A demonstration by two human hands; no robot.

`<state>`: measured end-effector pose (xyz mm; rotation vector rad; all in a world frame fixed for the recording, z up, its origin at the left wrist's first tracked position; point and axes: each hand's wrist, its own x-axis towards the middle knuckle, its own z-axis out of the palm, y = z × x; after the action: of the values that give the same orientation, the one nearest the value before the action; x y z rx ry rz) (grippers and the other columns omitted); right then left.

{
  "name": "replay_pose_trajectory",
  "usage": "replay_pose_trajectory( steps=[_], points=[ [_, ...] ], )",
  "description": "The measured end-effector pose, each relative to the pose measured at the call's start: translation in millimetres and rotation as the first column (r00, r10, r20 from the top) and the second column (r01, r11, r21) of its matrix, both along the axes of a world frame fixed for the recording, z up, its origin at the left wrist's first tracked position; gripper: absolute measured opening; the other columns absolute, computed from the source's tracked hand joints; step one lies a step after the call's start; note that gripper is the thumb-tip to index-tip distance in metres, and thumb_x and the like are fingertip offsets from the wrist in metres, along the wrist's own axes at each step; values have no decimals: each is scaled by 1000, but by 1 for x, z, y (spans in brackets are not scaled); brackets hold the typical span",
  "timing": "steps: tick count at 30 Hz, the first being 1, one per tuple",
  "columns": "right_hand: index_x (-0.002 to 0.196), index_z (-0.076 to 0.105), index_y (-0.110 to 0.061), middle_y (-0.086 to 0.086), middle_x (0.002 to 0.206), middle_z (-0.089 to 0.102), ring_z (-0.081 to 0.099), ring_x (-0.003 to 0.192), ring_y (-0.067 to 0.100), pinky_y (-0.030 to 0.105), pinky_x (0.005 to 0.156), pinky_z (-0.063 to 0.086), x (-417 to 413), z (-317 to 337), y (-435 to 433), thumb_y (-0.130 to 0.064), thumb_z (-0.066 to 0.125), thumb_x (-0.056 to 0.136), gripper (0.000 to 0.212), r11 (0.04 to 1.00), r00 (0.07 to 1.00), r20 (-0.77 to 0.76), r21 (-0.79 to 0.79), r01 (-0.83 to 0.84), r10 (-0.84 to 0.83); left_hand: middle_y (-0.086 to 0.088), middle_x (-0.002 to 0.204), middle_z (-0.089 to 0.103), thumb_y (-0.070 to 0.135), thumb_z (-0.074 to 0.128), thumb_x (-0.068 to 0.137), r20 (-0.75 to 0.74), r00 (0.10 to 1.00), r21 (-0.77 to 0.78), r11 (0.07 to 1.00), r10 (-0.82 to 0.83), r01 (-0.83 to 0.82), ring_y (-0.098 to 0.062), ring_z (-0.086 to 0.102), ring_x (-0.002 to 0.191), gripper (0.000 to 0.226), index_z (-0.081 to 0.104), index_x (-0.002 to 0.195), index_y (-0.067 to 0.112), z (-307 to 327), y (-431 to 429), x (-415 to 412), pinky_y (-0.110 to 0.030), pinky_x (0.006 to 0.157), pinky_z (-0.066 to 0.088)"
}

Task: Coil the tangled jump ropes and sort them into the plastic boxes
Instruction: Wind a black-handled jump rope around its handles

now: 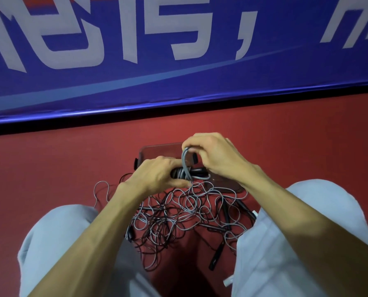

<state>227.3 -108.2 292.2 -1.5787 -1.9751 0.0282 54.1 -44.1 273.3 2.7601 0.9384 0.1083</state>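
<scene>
Gripping coiled rope bundle (186, 173): left hand (157, 175) curled round it; right hand (219, 156) pinching grey loop (184, 156) above.

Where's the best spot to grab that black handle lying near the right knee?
Probably pinch the black handle round its middle, from above: it lies flat on the red floor, slim and straight, lower end clear of the tangled ropes.
</scene>
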Motion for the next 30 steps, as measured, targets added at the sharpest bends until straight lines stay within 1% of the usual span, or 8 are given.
replay_pose_trajectory(
  steps=[3, 7, 10, 13, 17, 20, 24, 30],
  points=[
    [98, 71, -20, -5, 93, 70, 63, 89, 17, 42, 75, 53, 2, -9, 7, -10, 57, 93, 18, 998, 988, -144, 11, 64, -62, 6, 74, 67, 86, 48, 64, 20, 999, -20, 999, 25, -25, -11, 59, 70, 57, 63, 101, 45, 0, -9, 5, -34, 67, 47],
    [94, 75, -17, -3, 85, 69, 63, 82, 16, 39, 79, 51, 4, -11, 13, -14, 64, 89, 12, 989, 950, -281, 14, 145, -136, 8, 50, 48, 74, 55, 78, 123, 990, 3, 998, 67, -68, -5, 45, 52, 40, 66, 98, 41, 3, -15, 6, -28, 56, 34],
    [88, 75, -21, -9, 76, 68, 62, 75, 12, 36, 74, 52, 8, -10, 12, -23, 68, 88, 8, 980, 931, -306, -41, 195, -199, 9, 50, 48, 61, 62, 82, 225, 967, -83, 991, 117, -100, -5, 44, 52, 27, 67, 101, 44, 7, -18, 2, -28, 56, 33],
    [89, 72, -29, -7, 72, 68, 61, 70, 15, 31, 65, 48, 12, -11, 8, -35, 62, 91, 11, 961, 940, -212, -134, 241, -266, 8, 63, 60, 59, 65, 77, 357, 918, -210, 973, 171, -100, -7, 49, 57, 25, 67, 97, 44, 6, -19, 0, -31, 60, 44],
    [91, 64, -30, -4, 79, 62, 58, 84, 28, 34, 66, 40, 14, -9, 3, -32, 47, 99, 19, 928, 940, -61, -190, 319, -336, 14, 87, 71, 55, 65, 68, 570, 761, -432, 901, 309, -42, -12, 64, 73, 36, 64, 103, 49, 7, -13, -2, -45, 76, 55],
    [82, 58, -34, -4, 82, 66, 61, 88, 30, 39, 71, 47, 15, -6, 4, -39, 41, 101, 27, 915, 927, -72, -204, 348, -368, 25, 115, 66, 32, 70, 84, 661, 670, -498, 865, 337, 57, 3, 64, 93, 49, 55, 125, 54, 12, -10, -5, -23, 85, 52],
    [68, 47, -35, -2, 83, 68, 62, 85, 31, 42, 75, 51, 17, -7, 7, -40, 37, 102, 36, 898, 915, -80, -245, 366, -395, 23, 88, 72, 11, 62, 92, 701, 565, -594, 795, 436, 123, 2, 64, 71, 34, 67, 108, 41, 14, -19, 2, -20, 64, 50],
    [65, 47, -29, -6, 58, 51, 51, 59, 19, 35, 64, 42, 4, -8, 6, -31, 35, 104, 41, 913, 967, -63, -348, 211, -248, 10, 62, 65, 17, 60, 94, 675, 378, -705, 705, 634, 77, -8, 57, 51, 21, 72, 103, 32, 17, -17, 4, -24, 49, 48]
  ],
)
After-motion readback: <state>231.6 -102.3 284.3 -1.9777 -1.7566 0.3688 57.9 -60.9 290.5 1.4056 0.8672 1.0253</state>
